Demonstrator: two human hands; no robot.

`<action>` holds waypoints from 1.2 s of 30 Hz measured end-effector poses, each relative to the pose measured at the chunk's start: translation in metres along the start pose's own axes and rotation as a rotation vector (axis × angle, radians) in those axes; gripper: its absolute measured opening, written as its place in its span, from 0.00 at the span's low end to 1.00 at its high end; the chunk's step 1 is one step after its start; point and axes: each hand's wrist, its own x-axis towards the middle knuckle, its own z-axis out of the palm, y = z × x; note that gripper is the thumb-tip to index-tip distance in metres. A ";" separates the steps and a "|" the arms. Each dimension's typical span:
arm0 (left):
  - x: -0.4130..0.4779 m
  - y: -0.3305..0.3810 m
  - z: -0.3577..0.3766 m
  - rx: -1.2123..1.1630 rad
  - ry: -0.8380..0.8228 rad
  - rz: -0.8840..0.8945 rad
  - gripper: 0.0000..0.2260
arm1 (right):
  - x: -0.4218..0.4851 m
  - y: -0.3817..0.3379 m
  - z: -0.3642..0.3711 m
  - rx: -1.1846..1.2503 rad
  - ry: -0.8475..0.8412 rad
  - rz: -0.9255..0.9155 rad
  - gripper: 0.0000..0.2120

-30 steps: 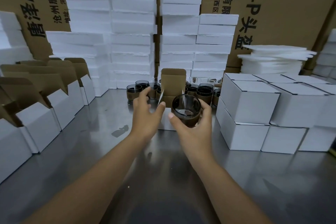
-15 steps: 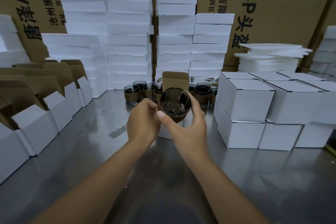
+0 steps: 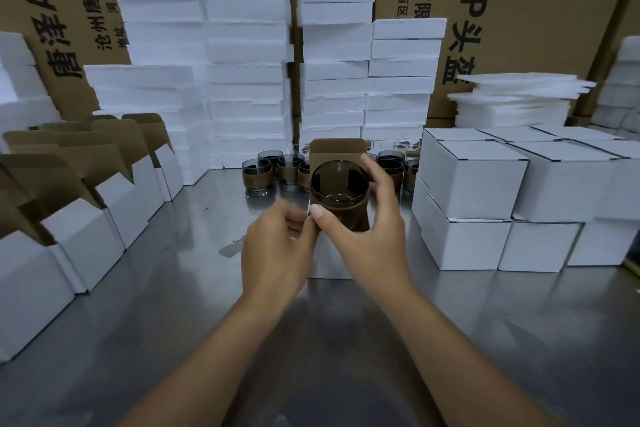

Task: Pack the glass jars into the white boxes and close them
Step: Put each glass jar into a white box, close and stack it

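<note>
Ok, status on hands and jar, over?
Right hand grips jar, tilted over open box. Left hand pinches its edge. Lid flap up, nothing blocking.

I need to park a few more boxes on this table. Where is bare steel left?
Free: the near steel table around both forearms, the strip between the open white boxes and the left hand, and the patch before the closed white boxes. Crowded: the back, where glass jars fill the gap between foam stacks and those boxes.

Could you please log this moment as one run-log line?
right hand: grips glass jar, tilted, over open white box | left hand: pinches box edge | lid flap: up
</note>
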 end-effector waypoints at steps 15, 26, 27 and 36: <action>0.000 -0.007 -0.002 -0.143 -0.033 0.063 0.09 | -0.001 0.005 0.004 -0.234 -0.013 -0.172 0.06; -0.003 -0.008 -0.001 -0.131 0.005 0.076 0.10 | 0.001 0.015 0.002 -0.347 -0.119 -0.105 0.07; -0.004 -0.008 -0.001 -0.131 0.004 0.080 0.09 | 0.002 0.015 0.002 -0.346 -0.134 -0.106 0.07; -0.003 -0.007 -0.001 -0.168 -0.031 0.135 0.11 | 0.004 0.011 0.005 0.007 0.166 -0.075 0.08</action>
